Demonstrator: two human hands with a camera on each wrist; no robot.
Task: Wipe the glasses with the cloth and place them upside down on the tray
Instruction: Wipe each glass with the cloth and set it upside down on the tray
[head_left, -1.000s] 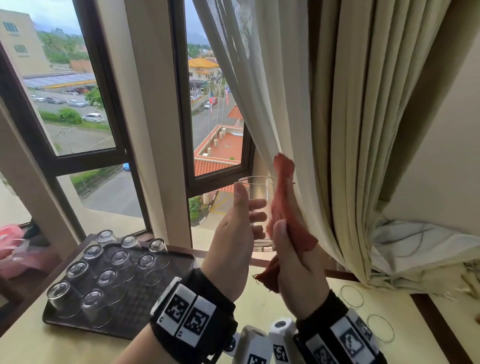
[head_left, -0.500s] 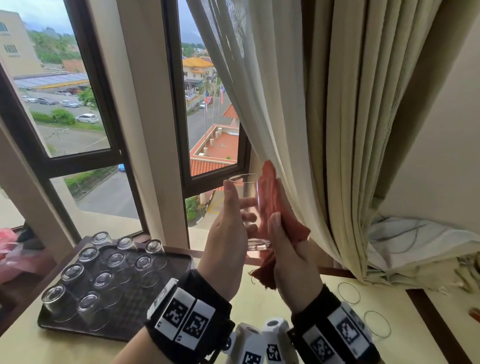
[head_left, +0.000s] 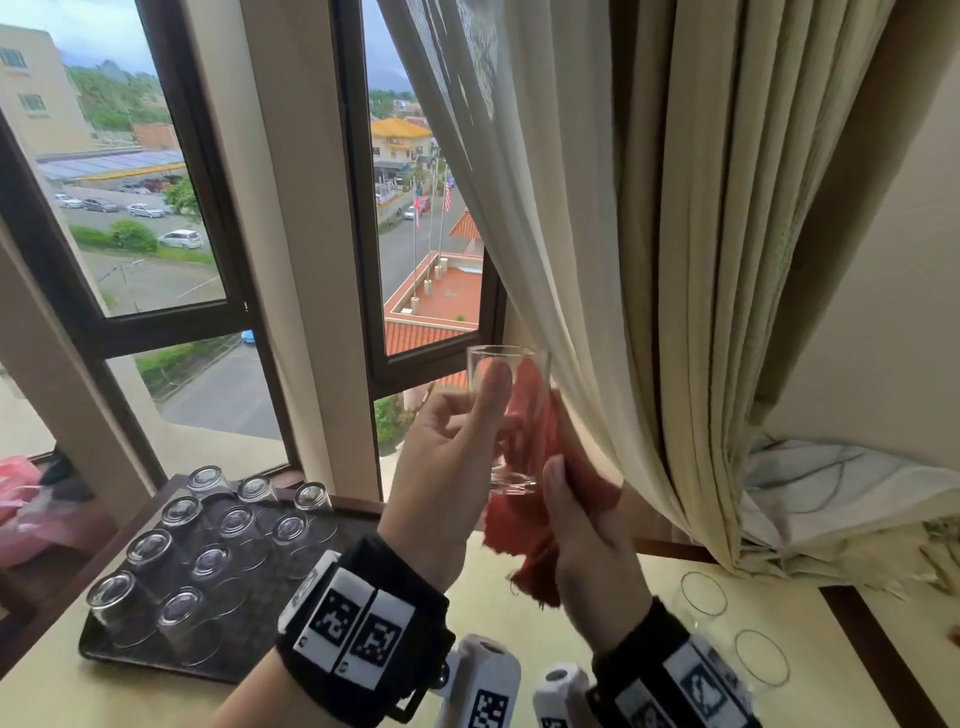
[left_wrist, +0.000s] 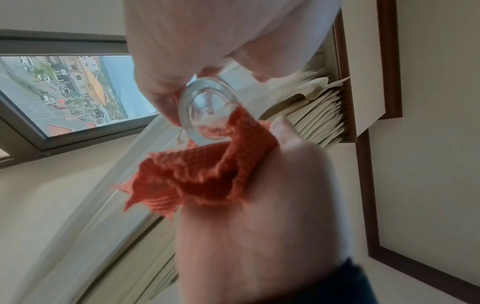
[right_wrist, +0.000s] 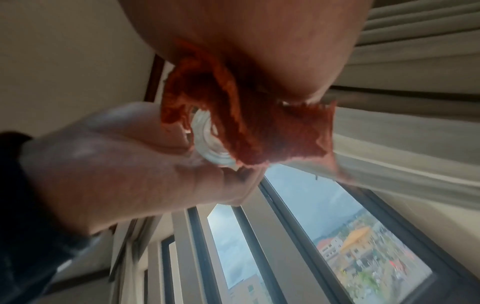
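Left hand (head_left: 441, 467) wrapped around a clear cylindrical drinking glass (head_left: 511, 415), held upright in the air, mouth up, above the tabletop's far edge. Right hand (head_left: 582, 551) clutching a crumpled orange-red woven cloth (head_left: 540, 499), pressed against the glass's right side. Farther left, 10 clear glasses upside down on a dark rectangular tray (head_left: 171, 667) at the tabletop's left edge.
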